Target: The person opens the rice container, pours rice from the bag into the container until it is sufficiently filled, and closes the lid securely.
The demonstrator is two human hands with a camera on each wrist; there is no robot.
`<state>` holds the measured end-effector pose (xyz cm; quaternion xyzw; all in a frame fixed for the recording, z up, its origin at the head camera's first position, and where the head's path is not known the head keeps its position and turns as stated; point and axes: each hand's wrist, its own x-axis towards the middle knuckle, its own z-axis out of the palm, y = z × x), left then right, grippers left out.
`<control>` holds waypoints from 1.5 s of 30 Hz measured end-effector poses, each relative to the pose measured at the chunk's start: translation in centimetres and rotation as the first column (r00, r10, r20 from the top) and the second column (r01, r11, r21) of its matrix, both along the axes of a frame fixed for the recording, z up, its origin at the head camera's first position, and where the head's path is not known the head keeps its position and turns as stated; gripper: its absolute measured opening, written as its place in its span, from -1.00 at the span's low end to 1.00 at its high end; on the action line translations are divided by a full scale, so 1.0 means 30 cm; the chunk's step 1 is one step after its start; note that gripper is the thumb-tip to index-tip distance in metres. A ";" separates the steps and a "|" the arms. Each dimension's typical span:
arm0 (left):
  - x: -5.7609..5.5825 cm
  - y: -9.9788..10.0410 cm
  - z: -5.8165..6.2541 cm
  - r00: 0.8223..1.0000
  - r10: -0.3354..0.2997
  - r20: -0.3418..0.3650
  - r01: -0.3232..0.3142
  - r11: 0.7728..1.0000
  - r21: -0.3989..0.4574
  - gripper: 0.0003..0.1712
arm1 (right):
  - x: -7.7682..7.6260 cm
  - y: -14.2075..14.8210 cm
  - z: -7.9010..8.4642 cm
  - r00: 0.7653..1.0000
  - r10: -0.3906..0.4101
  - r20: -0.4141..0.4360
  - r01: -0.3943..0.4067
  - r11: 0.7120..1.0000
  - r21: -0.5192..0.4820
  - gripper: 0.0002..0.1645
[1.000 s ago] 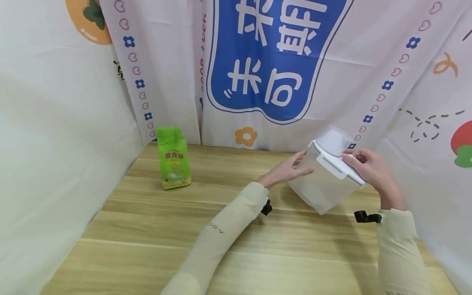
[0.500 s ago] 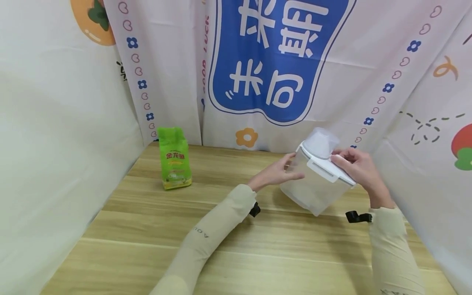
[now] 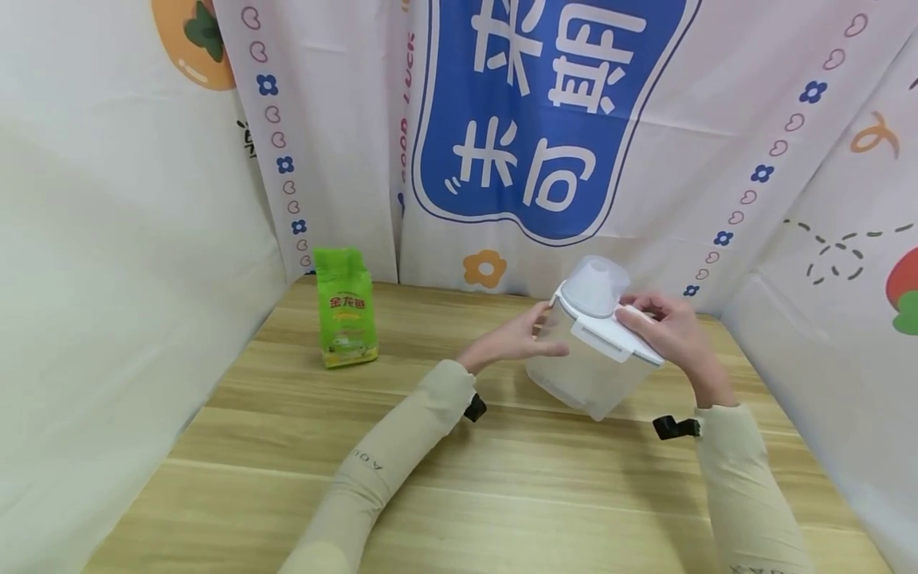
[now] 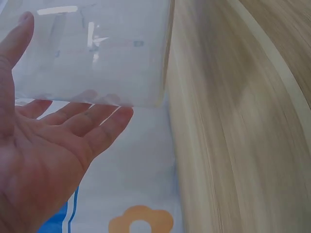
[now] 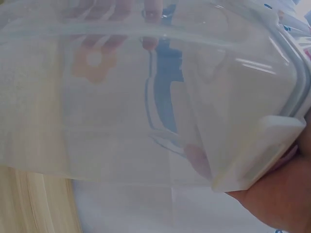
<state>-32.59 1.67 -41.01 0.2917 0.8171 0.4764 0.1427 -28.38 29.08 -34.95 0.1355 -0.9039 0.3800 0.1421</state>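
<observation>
A clear plastic storage container with a white lid leans tilted over the right half of the table. A translucent cup-shaped cap sits on top of the lid. My right hand grips the lid at its right side, the thumb on top. At the container's left side is my left hand, its fairly straight fingers reaching behind the far wall and its thumb spread in front. The left wrist view shows the fingertips at the container's edge. Whether the bottom touches the table, I cannot tell.
A green bag with yellow at its base stands upright on the left of the wooden table. Printed white cloth hangs behind the table and along both sides. Black straps show at the wrists.
The container has shifted left across the table, still tilted, and both hands have moved left with it. The green bag stays where it stood; the view has shifted slightly.
</observation>
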 end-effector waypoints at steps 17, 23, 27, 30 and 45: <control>0.026 -0.156 -0.027 0.999 0.021 -0.029 -0.019 0.997 0.078 0.14 | -0.017 -0.157 -0.017 0.991 0.123 -0.056 -0.124 0.992 -0.015 -0.69; 0.038 -0.212 -0.041 0.999 0.013 -0.035 -0.008 0.990 0.142 0.15 | -0.028 -0.211 -0.016 0.985 0.161 -0.069 -0.162 0.987 -0.006 -0.71; 0.049 -0.245 -0.052 0.999 0.022 -0.030 -0.017 0.986 0.163 0.15 | -0.044 -0.245 -0.015 0.970 0.216 -0.113 -0.216 0.976 0.014 -0.76; 0.059 -0.268 -0.058 0.998 0.059 -0.035 -0.053 0.986 0.160 0.17 | -0.058 -0.271 -0.012 0.964 0.239 -0.118 -0.237 0.971 0.026 -0.77; 0.058 -0.318 -0.115 0.991 0.103 -0.087 -0.089 0.985 0.147 0.26 | -0.120 -0.330 -0.050 0.944 0.312 -0.108 -0.309 0.950 0.045 -0.81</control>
